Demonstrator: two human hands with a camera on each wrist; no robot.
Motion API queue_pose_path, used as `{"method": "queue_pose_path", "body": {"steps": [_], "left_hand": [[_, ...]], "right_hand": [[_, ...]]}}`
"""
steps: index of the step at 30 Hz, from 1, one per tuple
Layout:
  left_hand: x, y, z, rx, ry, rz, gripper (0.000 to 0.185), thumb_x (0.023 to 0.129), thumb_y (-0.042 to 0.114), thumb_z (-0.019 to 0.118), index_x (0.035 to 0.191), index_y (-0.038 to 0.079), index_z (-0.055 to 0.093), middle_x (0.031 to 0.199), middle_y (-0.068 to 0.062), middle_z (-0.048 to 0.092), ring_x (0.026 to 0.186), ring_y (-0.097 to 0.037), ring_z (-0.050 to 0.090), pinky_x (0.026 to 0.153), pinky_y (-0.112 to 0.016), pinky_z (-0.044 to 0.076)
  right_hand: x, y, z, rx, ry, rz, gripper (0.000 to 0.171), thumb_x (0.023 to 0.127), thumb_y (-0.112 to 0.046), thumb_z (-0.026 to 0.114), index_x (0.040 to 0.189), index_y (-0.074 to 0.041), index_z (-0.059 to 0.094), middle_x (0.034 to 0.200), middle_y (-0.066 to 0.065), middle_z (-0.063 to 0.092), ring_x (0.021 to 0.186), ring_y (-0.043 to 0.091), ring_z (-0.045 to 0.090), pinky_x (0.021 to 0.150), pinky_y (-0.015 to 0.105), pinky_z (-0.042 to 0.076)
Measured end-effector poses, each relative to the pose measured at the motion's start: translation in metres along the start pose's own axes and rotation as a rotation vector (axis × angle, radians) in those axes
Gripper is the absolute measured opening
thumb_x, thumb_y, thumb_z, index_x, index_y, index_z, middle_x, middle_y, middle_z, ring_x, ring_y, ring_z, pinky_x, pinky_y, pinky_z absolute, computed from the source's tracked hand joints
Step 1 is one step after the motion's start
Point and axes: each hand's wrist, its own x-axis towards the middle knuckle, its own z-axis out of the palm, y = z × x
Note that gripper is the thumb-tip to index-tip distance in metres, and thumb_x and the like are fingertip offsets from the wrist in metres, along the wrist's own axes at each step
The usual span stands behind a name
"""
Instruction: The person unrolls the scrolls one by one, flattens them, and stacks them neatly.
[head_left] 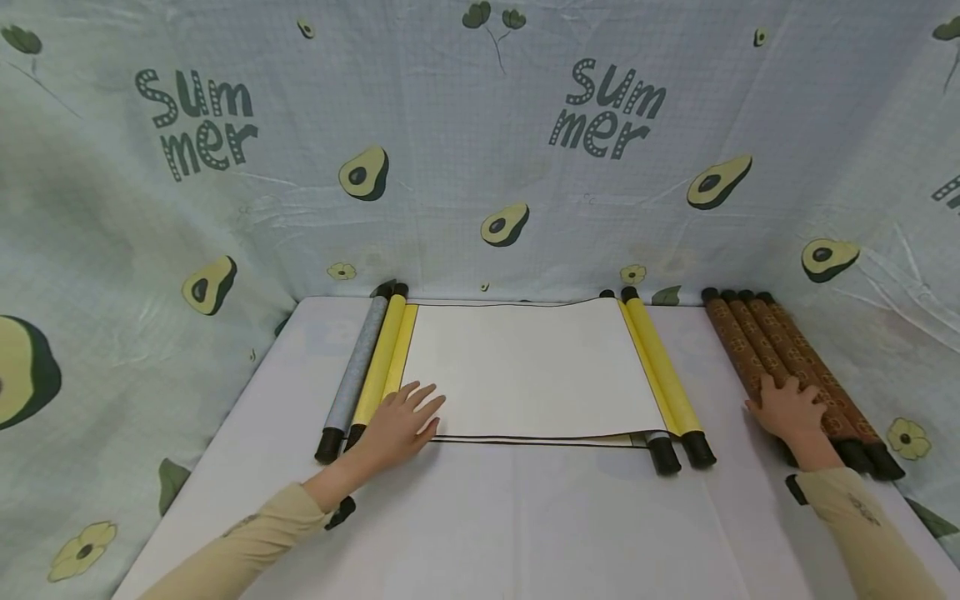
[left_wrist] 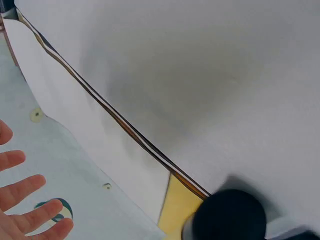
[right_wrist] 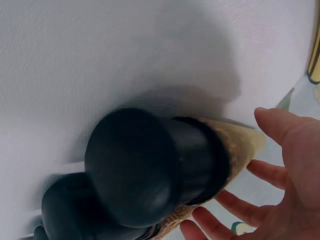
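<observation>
In the head view a white scroll sheet [head_left: 532, 367] lies spread on the table between a yellow roll [head_left: 382, 354] at its left and another yellow roll [head_left: 658, 362] at its right. My left hand [head_left: 401, 423], fingers spread, is over the near left corner of the sheet; the left wrist view also shows those fingers [left_wrist: 22, 192] apart and empty. Several brown patterned scrolls [head_left: 738, 346] with black end caps lie side by side at the right. My right hand [head_left: 791, 408] is over them, its thumb and loosely spread fingers [right_wrist: 240, 207] on either side of one roll.
Along the left yellow roll lies a grey roll [head_left: 357, 371] with black ends. Another black-capped roll end [head_left: 663, 457] sticks out at the near right of the sheet. A cloth printed with avocados [head_left: 506, 225] hangs behind the white table [head_left: 540, 533] and at its sides.
</observation>
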Motion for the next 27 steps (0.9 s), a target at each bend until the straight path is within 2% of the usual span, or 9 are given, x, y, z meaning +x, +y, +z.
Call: {"method": "queue_pose_path", "body": {"steps": [5, 8, 15, 20, 27], "left_hand": [[0.002, 0.009, -0.002, 0.005, 0.018, 0.109, 0.032, 0.079, 0.021, 0.065, 0.110, 0.013, 0.061, 0.112, -0.010, 0.061, 0.104, -0.031, 0.055, 0.077, -0.043, 0.048], [0.001, 0.013, -0.005, -0.006, 0.007, 0.139, 0.033, 0.079, 0.022, 0.065, 0.111, 0.013, 0.060, 0.114, -0.009, 0.060, 0.107, -0.030, 0.054, 0.078, -0.043, 0.048], [-0.001, 0.015, -0.005, 0.001, -0.002, 0.149, 0.037, 0.077, 0.020, 0.067, 0.112, 0.013, 0.059, 0.116, -0.008, 0.059, 0.108, -0.030, 0.053, 0.080, -0.042, 0.047], [-0.003, 0.016, -0.006, -0.004, -0.003, 0.146, 0.036, 0.077, 0.020, 0.067, 0.112, 0.013, 0.060, 0.115, -0.008, 0.060, 0.107, -0.030, 0.053, 0.079, -0.042, 0.048], [-0.006, 0.016, -0.007, -0.006, -0.018, 0.135, 0.035, 0.078, 0.020, 0.066, 0.112, 0.014, 0.060, 0.116, -0.008, 0.059, 0.108, -0.030, 0.053, 0.079, -0.042, 0.047]], "right_hand": [[0.004, 0.007, 0.004, 0.028, -0.004, 0.016, 0.058, 0.086, -0.022, 0.052, 0.123, 0.009, 0.019, 0.113, 0.054, 0.014, 0.102, 0.072, 0.012, 0.078, 0.077, 0.019], [0.005, 0.010, 0.007, 0.036, -0.009, 0.029, 0.059, 0.086, -0.022, 0.053, 0.124, 0.005, 0.016, 0.109, 0.056, 0.014, 0.101, 0.073, 0.011, 0.077, 0.077, 0.019], [0.004, 0.011, 0.010, 0.024, 0.014, 0.049, 0.057, 0.085, -0.019, 0.054, 0.121, 0.002, 0.016, 0.104, 0.057, 0.015, 0.099, 0.075, 0.011, 0.077, 0.077, 0.019], [0.004, 0.012, 0.011, 0.067, 0.013, 0.064, 0.057, 0.085, -0.018, 0.053, 0.124, 0.001, 0.016, 0.107, 0.053, 0.013, 0.097, 0.076, 0.010, 0.075, 0.077, 0.019], [0.002, 0.013, 0.009, 0.116, 0.006, 0.014, 0.060, 0.081, -0.015, 0.056, 0.124, 0.002, 0.016, 0.110, 0.053, 0.009, 0.094, 0.079, 0.008, 0.070, 0.079, 0.022]]}}
